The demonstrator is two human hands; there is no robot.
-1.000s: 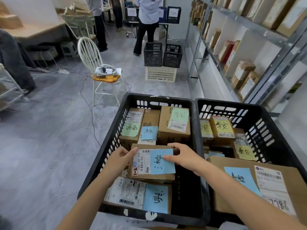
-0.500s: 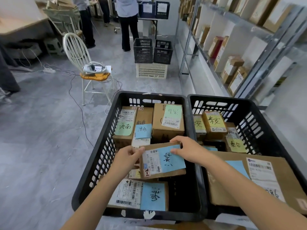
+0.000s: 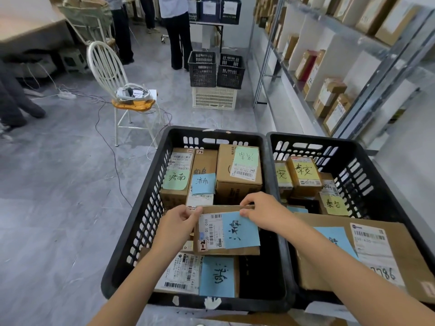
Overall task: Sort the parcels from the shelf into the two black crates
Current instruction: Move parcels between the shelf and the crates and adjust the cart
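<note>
The left hand (image 3: 180, 221) and right hand (image 3: 262, 211) pinch the parcel (image 3: 213, 231) by its edges in the left crate (image 3: 143, 215). I think a light pinch could slip, dropping it crooked.

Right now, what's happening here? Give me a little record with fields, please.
left crate: boxes with green and blue notes
right crate: boxes with yellow notes, one large box with a blue note
parcel: flat brown box with a blue note, held in the left crate above other boxes
left hand: pinches the parcel's left edge
right hand: grips its far right corner
shelf: more parcels, to the right
</note>
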